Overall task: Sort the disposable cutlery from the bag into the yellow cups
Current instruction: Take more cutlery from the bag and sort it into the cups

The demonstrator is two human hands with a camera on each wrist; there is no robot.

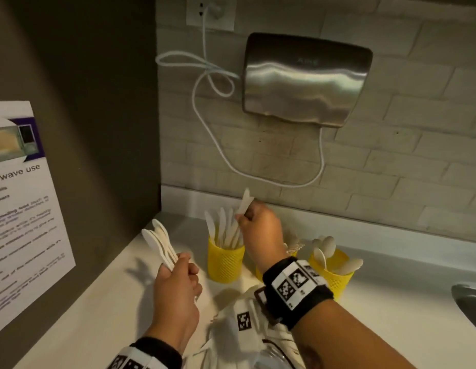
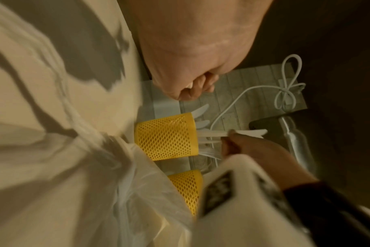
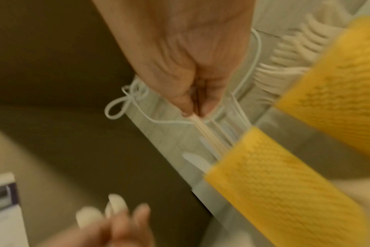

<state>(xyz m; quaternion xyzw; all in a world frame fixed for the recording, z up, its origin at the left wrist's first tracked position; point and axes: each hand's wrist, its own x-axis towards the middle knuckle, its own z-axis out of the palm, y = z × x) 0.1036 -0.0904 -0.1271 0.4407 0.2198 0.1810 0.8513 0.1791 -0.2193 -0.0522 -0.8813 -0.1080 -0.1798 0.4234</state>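
At the bench (image 1: pixel 103 310) we hold spoons (image 1: pixel 158 239) fanned in our left hand (image 1: pixel 177 291), fingers curled round the handles. To its right, our right hand (image 1: pixel 258 230) pinches a knife (image 1: pixel 244 202) by its handle above the knife cup (image 1: pixel 225 259); the fork cup (image 3: pixel 336 70) and spoon cup (image 1: pixel 335 270) stand further right, the bag (image 1: pixel 247 331) in front. The cutlery looks light, stiff and slick, best taken by the handles. Only the right wrist view shows the knife's thin edge between pressed fingertips (image 3: pixel 187 107); only the head view shows all three cups.
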